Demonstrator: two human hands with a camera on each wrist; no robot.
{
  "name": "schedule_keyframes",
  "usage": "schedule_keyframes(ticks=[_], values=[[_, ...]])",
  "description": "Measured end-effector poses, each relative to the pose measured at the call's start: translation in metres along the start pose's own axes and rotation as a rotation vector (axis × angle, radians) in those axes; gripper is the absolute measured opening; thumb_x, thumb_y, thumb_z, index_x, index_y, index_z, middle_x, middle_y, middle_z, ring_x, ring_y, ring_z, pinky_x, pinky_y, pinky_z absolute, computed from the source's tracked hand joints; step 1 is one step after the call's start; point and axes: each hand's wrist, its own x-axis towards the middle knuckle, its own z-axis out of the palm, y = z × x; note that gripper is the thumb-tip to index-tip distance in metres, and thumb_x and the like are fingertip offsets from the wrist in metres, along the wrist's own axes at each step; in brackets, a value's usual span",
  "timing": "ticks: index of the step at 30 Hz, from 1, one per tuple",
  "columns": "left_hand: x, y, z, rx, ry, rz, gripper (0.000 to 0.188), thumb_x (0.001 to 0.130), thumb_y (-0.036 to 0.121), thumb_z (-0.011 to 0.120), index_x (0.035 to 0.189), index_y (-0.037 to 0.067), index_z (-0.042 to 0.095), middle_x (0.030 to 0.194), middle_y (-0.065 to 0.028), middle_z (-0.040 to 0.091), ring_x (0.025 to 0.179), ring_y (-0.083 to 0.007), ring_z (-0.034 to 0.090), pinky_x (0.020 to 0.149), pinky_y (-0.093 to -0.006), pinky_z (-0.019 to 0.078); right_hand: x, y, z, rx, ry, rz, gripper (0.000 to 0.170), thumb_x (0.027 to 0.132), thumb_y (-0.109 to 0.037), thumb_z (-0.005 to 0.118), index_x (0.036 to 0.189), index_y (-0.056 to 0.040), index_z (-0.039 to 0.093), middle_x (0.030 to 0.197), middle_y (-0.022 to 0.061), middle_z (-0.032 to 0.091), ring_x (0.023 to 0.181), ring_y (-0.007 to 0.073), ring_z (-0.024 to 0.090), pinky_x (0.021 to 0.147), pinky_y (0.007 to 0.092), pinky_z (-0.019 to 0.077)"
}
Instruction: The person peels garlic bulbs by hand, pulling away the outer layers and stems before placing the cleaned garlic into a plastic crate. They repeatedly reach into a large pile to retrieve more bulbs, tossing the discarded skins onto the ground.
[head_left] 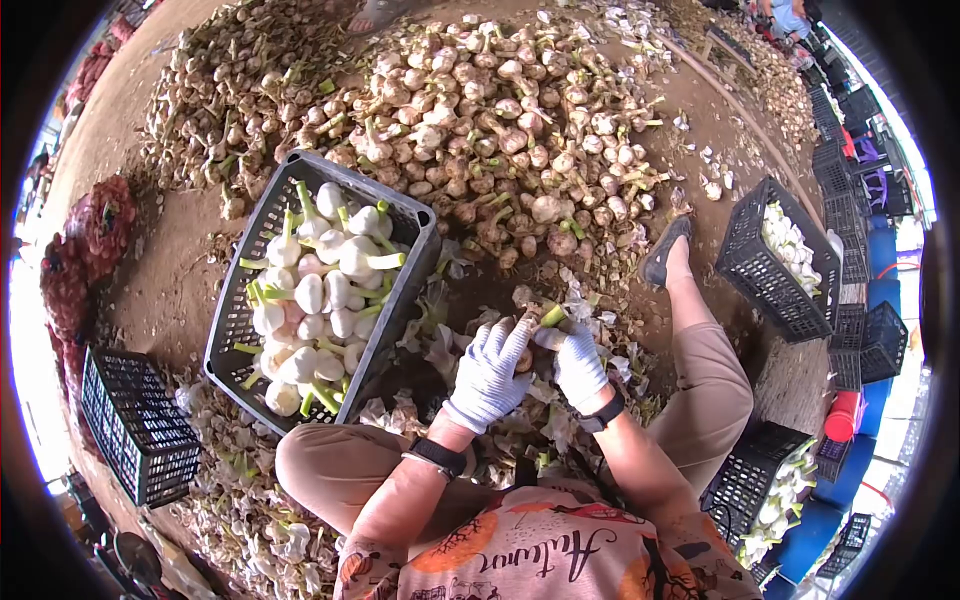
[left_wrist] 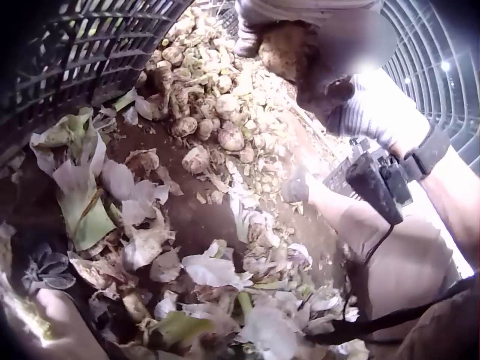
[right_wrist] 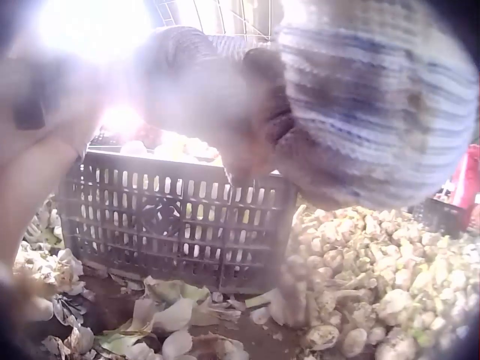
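Note:
Both hands wear white knit gloves and meet in front of the person's lap. The left hand point(head_left: 488, 372) grips a dirt-brown garlic bulb point(left_wrist: 285, 51), its fingers mostly covering it in the head view. Close against it, the right hand point(head_left: 575, 365) pinches the same garlic, by the cut green stem point(head_left: 552, 316) that sticks up between the hands. In the right wrist view the right glove point(right_wrist: 375, 105) fills the upper right and glare washes out the left hand. Left of the hands, a black crate point(head_left: 400, 300) holds cleaned white garlic bulbs point(head_left: 310, 293) with green stems.
A broad heap of unpeeled garlic point(head_left: 480, 130) spreads over the ground ahead. Loose skins point(head_left: 270, 540) litter the floor around the legs. An empty crate point(head_left: 140, 425) stands at left, filled crates point(head_left: 780, 260) at right, and red mesh sacks point(head_left: 95, 225) at far left.

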Motion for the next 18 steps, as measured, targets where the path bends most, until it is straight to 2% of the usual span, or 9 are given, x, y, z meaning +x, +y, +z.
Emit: schedule_keyframes(ticks=[4, 6, 7, 9, 12, 13, 14, 16, 18], values=[[0.004, 0.005, -0.008, -0.147, -0.031, -0.132, 0.072, 0.053, 0.006, 0.076, 0.119, 0.008, 0.048, 0.106, -0.0156, 0.057, 0.093, -0.0344, 0.058, 0.080, -0.0378, 0.0492, -0.005, -0.006, 0.000, -0.006, -0.048, -0.025, 0.019, 0.075, -0.003, 0.058, 0.094, -0.0029, 0.060, 0.075, 0.0017, 0.062, 0.059, 0.0112, 0.057, 0.053, 0.0220, 0.0458], [0.009, 0.015, -0.019, -1.153, 0.050, -0.534, 0.065, 0.063, 0.008, 0.073, 0.120, 0.004, 0.041, 0.101, -0.0135, 0.054, 0.089, -0.0270, 0.058, 0.075, -0.0379, 0.0501, -0.012, -0.014, 0.002, 0.050, -0.122, -0.121, 0.020, 0.073, -0.002, 0.059, 0.094, -0.0027, 0.060, 0.076, 0.0016, 0.062, 0.056, 0.0103, 0.056, 0.051, 0.0220, 0.0453], [0.006, 0.000, -0.013, -1.526, 0.028, -0.556, 0.057, 0.068, 0.009, 0.071, 0.116, 0.007, 0.041, 0.100, -0.0115, 0.054, 0.085, -0.0233, 0.059, 0.073, -0.0355, 0.0513, -0.016, -0.020, -0.003, -0.105, -0.143, -0.123, 0.025, 0.074, -0.003, 0.059, 0.098, -0.0003, 0.060, 0.082, 0.0024, 0.063, 0.065, 0.0105, 0.057, 0.059, 0.0226, 0.0463], [0.000, -0.009, -0.008, -1.846, 0.017, -0.703, 0.048, 0.074, 0.013, 0.068, 0.114, 0.008, 0.043, 0.104, -0.0121, 0.054, 0.085, -0.0255, 0.059, 0.070, -0.0349, 0.0515, -0.019, -0.021, -0.006, -0.420, -0.160, -0.237, 0.033, 0.075, -0.003, 0.057, 0.108, 0.0014, 0.058, 0.090, 0.0024, 0.063, 0.074, 0.0085, 0.057, 0.068, 0.0227, 0.0471], [0.001, -0.009, -0.013, -2.061, -0.052, -0.803, 0.048, 0.078, 0.018, 0.067, 0.117, 0.007, 0.042, 0.107, -0.0111, 0.054, 0.091, -0.0242, 0.058, 0.073, -0.0339, 0.0505, -0.022, -0.012, -0.003, -0.499, -0.110, -0.321, 0.035, 0.076, -0.003, 0.057, 0.110, 0.0013, 0.057, 0.091, 0.0021, 0.063, 0.077, 0.0080, 0.057, 0.070, 0.0229, 0.0472], [0.001, -0.010, -0.013, -2.137, -0.076, -0.845, 0.051, 0.080, 0.021, 0.068, 0.121, 0.007, 0.041, 0.109, -0.0104, 0.054, 0.095, -0.0226, 0.056, 0.077, -0.0329, 0.0496, -0.021, -0.012, -0.002, -0.295, -0.096, -0.198, 0.036, 0.076, -0.004, 0.058, 0.111, 0.0009, 0.057, 0.092, 0.0018, 0.062, 0.078, 0.0080, 0.057, 0.070, 0.0219, 0.0469], [0.000, -0.011, -0.010, -2.137, -0.074, -0.843, 0.051, 0.080, 0.021, 0.068, 0.121, 0.007, 0.041, 0.109, -0.0104, 0.054, 0.095, -0.0226, 0.056, 0.077, -0.0329, 0.0496, -0.019, -0.012, 0.000, -0.296, -0.098, -0.198, 0.036, 0.076, -0.004, 0.058, 0.111, 0.0009, 0.057, 0.092, 0.0018, 0.062, 0.078, 0.0080, 0.057, 0.070, 0.0219, 0.0469], [-0.002, -0.008, -0.003, -1.322, 0.009, -0.601, 0.063, 0.080, 0.028, 0.071, 0.129, 0.007, 0.038, 0.111, -0.0088, 0.052, 0.098, -0.0173, 0.053, 0.086, -0.0292, 0.0451, -0.014, -0.009, 0.000, -0.042, -0.168, -0.133, 0.037, 0.075, -0.004, 0.059, 0.112, 0.0005, 0.056, 0.092, 0.0013, 0.062, 0.080, 0.0077, 0.058, 0.070, 0.0202, 0.0463], [-0.007, 0.003, -0.005, -0.887, -0.021, -0.439, 0.070, 0.075, 0.028, 0.075, 0.129, 0.004, 0.039, 0.111, -0.0059, 0.053, 0.099, -0.0125, 0.051, 0.090, -0.0267, 0.0418, -0.007, 0.001, -0.017, -0.078, -0.178, -0.138, 0.037, 0.075, -0.004, 0.060, 0.112, -0.0001, 0.058, 0.093, 0.0022, 0.063, 0.078, 0.0083, 0.059, 0.068, 0.0193, 0.0466]])
